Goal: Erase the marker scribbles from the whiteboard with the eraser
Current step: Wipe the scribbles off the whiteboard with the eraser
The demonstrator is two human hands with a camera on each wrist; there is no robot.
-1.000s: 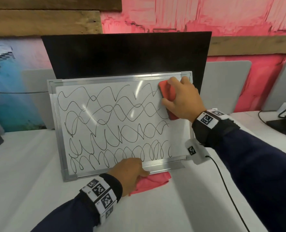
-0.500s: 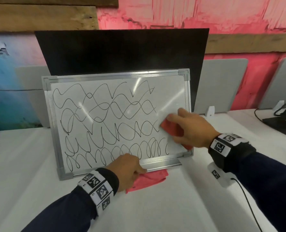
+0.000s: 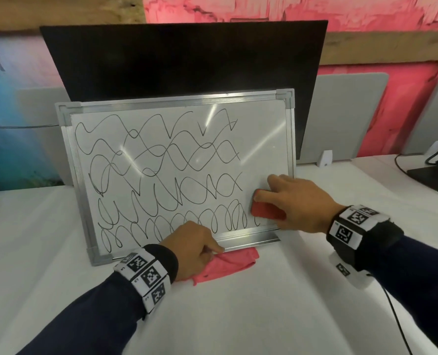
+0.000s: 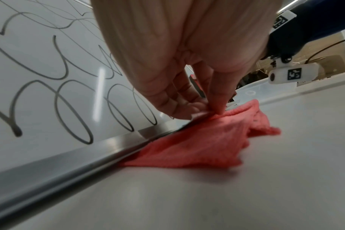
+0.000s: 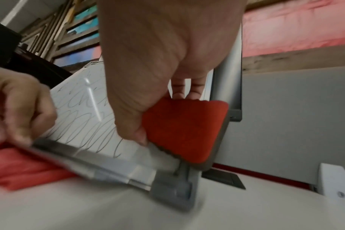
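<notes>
A silver-framed whiteboard leans against a black panel, covered with black marker scribbles except a wiped strip along its right side. My right hand grips a red eraser and presses it flat on the board near the lower right corner; the eraser shows clearly in the right wrist view. My left hand rests at the board's bottom rail, its fingers pinching a pink cloth that lies under that rail.
The black panel stands behind the board on a white table. A cable trails from my right wrist. A small white block and a dark stand with cords sit at the far right.
My right hand has slid the eraser down the board's right side from the top corner to the lower corner, leaving that strip wiped. The left hand has stayed at the bottom rail.
</notes>
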